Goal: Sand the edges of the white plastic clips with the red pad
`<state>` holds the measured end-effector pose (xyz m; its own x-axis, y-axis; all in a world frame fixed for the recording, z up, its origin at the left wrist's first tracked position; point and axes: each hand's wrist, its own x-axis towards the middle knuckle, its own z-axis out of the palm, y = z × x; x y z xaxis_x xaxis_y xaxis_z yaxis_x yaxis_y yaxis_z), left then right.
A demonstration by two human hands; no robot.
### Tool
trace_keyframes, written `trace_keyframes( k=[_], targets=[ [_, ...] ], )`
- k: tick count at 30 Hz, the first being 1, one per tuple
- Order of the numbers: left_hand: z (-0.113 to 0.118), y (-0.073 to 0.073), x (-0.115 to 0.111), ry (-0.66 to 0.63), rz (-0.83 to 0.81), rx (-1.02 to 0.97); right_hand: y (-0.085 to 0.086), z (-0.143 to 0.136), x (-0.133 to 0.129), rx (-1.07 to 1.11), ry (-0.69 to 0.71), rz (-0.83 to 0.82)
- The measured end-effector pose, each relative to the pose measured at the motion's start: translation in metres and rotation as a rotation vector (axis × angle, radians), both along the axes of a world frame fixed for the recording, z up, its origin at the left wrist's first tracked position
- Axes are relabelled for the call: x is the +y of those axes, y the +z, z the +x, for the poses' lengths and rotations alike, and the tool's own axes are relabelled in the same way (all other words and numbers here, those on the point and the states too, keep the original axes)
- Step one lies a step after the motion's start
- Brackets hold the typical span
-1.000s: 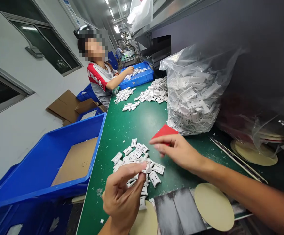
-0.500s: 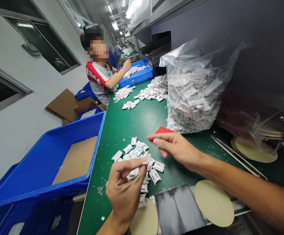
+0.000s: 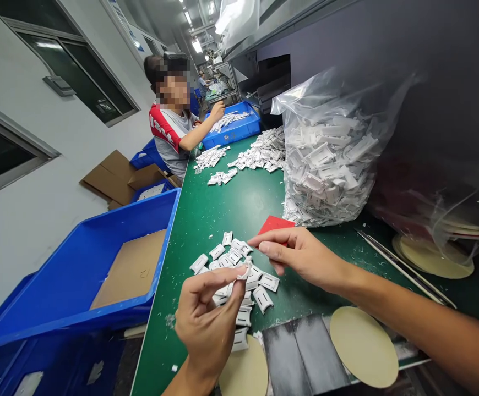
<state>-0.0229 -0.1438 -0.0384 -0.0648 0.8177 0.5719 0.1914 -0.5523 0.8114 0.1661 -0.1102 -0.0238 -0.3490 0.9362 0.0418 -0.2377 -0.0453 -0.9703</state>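
Note:
My left hand pinches a small white plastic part between thumb and fingertips, above a loose pile of white slotted parts. To the right, my right hand is closed, thumb against the fingers; whatever it may hold is too small or hidden to name. A red block lies just behind its fingers on the green table. Near the front edge are a dark grey worn pad and two pale yellow discs, one on the right and one on the left.
A clear bag full of white parts stands at the back right of the green table. Thin rods lie right of it. A large blue bin is at the left. Beyond, a person works at a blue tray.
The view has shifted slightly. My right hand's fingers have moved a little, and more of the red block shows. My left hand still holds the white part.

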Motion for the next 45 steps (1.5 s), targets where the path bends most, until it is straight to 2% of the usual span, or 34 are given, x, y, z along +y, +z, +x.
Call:
trace_keyframes(
  k=[5,10,13,16,19,21,22,23,26,27,28,30,31,34,36,39,43,45],
  targets=[
    [-0.001,0.0,0.002,0.01,-0.002,0.019,0.0,-0.003,-0.008,0.01,0.089,0.025],
    [-0.001,-0.003,0.0,0.024,-0.063,0.063,-0.001,-0.004,-0.01,-0.066,0.025,0.068],
    [-0.002,-0.003,0.002,0.015,-0.214,0.055,0.001,-0.004,-0.009,-0.045,-0.066,0.059],
    [-0.002,0.004,0.006,-0.135,-0.494,-0.052,0.005,-0.003,-0.009,0.121,-0.089,-0.039],
    [-0.002,0.011,0.01,-0.394,-0.741,-0.232,0.007,-0.001,-0.01,0.305,0.092,-0.099],
    [-0.002,0.012,0.011,-0.533,-0.812,-0.32,0.007,0.0,-0.01,0.326,0.249,-0.102],
    [-0.002,0.012,0.011,-0.577,-0.821,-0.345,0.007,0.001,-0.009,0.293,0.269,-0.092],
    [-0.003,0.011,0.011,-0.605,-0.819,-0.36,0.006,0.001,-0.008,0.238,0.232,-0.077],
    [-0.003,0.01,0.01,-0.648,-0.808,-0.347,0.004,0.001,-0.005,0.106,-0.003,-0.067],
    [-0.003,0.01,0.01,-0.662,-0.81,-0.334,0.003,0.0,-0.005,0.114,0.001,-0.081],
    [-0.003,0.009,0.01,-0.677,-0.811,-0.321,0.004,0.0,-0.005,0.131,0.065,-0.101],
    [-0.003,0.009,0.01,-0.689,-0.808,-0.299,0.004,0.0,-0.005,0.128,0.18,-0.103],
    [-0.004,0.009,0.01,-0.685,-0.8,-0.292,0.004,0.0,-0.004,0.085,0.16,-0.076],
    [-0.006,0.008,0.01,-0.634,-0.764,-0.266,0.001,-0.001,-0.002,-0.077,-0.07,-0.026],
    [-0.006,0.009,0.01,-0.616,-0.751,-0.247,-0.001,-0.001,0.0,-0.093,-0.093,-0.066],
    [-0.003,0.013,0.008,-0.59,-0.754,-0.247,0.001,-0.001,0.0,-0.038,-0.056,-0.104],
    [0.001,0.017,0.006,-0.493,-0.763,-0.276,0.008,0.001,-0.005,0.086,-0.063,-0.103],
    [0.0,0.016,0.007,-0.47,-0.749,-0.283,0.01,0.002,-0.008,0.204,0.04,-0.117]
  ],
)
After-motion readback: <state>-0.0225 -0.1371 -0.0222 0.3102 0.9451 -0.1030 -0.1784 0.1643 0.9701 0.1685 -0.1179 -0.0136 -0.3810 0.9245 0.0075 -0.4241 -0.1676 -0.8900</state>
